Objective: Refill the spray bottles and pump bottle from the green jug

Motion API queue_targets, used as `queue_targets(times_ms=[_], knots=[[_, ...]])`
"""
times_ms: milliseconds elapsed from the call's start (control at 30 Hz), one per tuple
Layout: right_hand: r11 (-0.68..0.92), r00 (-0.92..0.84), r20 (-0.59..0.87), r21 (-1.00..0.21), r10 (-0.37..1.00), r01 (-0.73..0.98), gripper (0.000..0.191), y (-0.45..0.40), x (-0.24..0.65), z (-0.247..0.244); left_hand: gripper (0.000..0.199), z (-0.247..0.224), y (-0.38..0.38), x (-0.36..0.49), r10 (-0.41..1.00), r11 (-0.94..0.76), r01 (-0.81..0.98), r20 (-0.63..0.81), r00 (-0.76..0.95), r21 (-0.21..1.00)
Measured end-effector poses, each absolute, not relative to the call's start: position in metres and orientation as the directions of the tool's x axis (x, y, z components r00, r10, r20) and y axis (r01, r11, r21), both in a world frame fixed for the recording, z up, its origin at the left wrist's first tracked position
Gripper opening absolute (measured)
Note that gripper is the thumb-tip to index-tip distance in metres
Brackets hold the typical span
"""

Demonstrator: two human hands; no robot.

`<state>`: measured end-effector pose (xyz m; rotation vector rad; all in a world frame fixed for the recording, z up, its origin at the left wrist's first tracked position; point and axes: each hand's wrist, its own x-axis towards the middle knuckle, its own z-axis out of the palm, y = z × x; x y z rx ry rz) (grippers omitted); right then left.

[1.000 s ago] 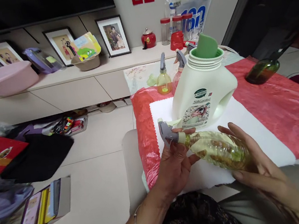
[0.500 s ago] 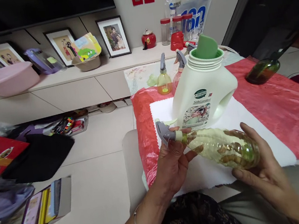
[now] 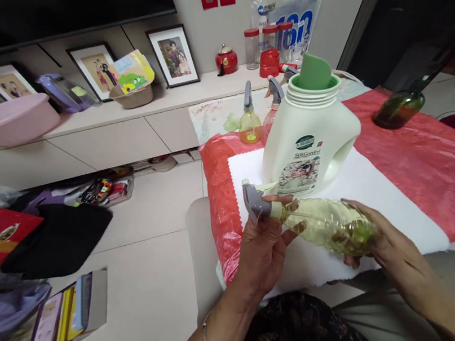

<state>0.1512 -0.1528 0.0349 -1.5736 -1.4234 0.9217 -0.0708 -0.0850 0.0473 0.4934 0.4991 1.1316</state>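
A clear yellow-green spray bottle [image 3: 324, 221] with a grey trigger head lies nearly level between my hands, its nozzle end to the left. My left hand [image 3: 267, 247] is closed around the neck, just below the trigger. Around the base at the right, my right hand [image 3: 394, 254] wraps its fingers; some of them are hidden behind the bottle. Right behind it stands a large white-green detergent jug [image 3: 311, 129], uncapped, with a green scoop-like piece [image 3: 314, 71] in its mouth. A white cloth [image 3: 398, 196] lies beneath both.
Two more trigger spray bottles, one yellow [image 3: 250, 124] and one pink [image 3: 272, 109], stand behind the jug's left side. A dark green bottle [image 3: 400, 109] lies on the red plastic sheet [image 3: 430, 151] at right. Jars [image 3: 252, 49] and frames line the back shelf.
My right hand has turned and wrapped further around the bottle's base. The bottle has shifted slightly, its trigger head a little to the right. My left hand keeps its hold on the neck.
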Motion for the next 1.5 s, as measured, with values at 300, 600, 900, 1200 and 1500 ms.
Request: queue_targets(times_ms=[300, 600, 900, 1200, 1500], knots=[[-0.294, 0.006, -0.293, -0.956, 0.956, 0.017, 0.089, -0.157, 0.137, 0.033, 0.034, 0.046, -0.081, -0.074, 0.947, 0.283, -0.721, -0.066, 0.314, 0.632], [0.036, -0.009, 0.035, -0.967, 0.999, 0.252, 0.073, -0.159, 0.152, 0.028, 0.034, 0.047, -0.081, -0.076, 0.923, 0.337, -0.743, -0.045, 0.383, 0.578], [-0.102, 0.031, -0.1, -0.992, 0.995, 0.07, 0.084, -0.163, 0.142, 0.03, 0.033, 0.044, -0.083, -0.07, 0.944, 0.303, -0.752, -0.074, 0.322, 0.586], [0.006, -0.042, 0.0, -0.99, 0.999, 0.141, 0.067, -0.165, 0.157, 0.018, 0.037, 0.046, -0.084, -0.073, 0.916, 0.346, -0.741, -0.038, 0.399, 0.576], [0.051, -0.111, 0.012, -0.936, 0.994, 0.349, 0.065, -0.163, 0.158, 0.025, 0.032, 0.048, -0.087, -0.073, 0.937, 0.234, -0.66, 0.016, 0.35, 0.714]])
